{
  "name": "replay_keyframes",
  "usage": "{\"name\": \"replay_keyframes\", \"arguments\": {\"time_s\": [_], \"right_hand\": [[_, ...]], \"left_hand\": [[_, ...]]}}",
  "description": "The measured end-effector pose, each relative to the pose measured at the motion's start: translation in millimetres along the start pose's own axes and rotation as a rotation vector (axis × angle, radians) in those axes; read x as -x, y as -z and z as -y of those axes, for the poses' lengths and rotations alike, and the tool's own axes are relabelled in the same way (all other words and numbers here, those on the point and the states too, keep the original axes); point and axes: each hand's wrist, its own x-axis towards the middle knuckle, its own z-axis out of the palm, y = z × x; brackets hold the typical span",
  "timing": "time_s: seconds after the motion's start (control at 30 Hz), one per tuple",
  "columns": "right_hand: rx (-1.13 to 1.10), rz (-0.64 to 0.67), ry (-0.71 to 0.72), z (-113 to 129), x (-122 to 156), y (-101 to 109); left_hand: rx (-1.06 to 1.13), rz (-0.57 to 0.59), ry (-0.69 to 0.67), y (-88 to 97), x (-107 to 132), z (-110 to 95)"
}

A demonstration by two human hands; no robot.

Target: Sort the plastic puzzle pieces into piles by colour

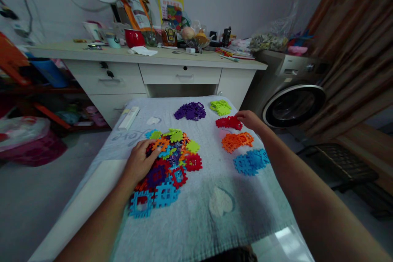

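Note:
My left hand (143, 159) rests at the left side of a mixed pile of plastic interlocking blocks (166, 194), its thumb and fingers closed on an orange interlocking block (161, 143). Across the cloth, my right hand (248, 120) pinches a red interlocking block at the edge of a small red heap (227, 122); its fingertips are partly hidden. Around that heap lie a lime-green heap (220, 107) behind, an orange heap (237, 141) in front and a blue heap (251, 161) nearer me. A purple heap (190, 111) sits at the far middle.
A pale cloth (196, 229) covers the table, with a long white box (129, 118) at its far left. Behind stands a white desk (181, 74) carrying jars, a red cup (134, 38) and papers. A washing machine (291, 90) is at the right, a pink bin (33, 143) at the left.

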Motion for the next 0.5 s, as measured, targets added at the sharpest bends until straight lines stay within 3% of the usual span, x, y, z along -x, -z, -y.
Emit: {"name": "replay_keyframes", "arguments": {"time_s": [0.17,0.37,0.5], "right_hand": [[0.043,0.14,0.031,-1.7,1.0,-7.3],[0.139,0.064,0.003,5.4,-4.2,-27.8],[0.172,-0.05,-0.088,-2.3,-3.9,-31.3]], "left_hand": [[0.003,-0.001,-0.002,-0.7,0.0,1.4],[-0.013,0.005,-0.005,-0.1,0.0,1.1],[-0.022,0.0,-0.013,0.0,-0.1,1.5]]}}
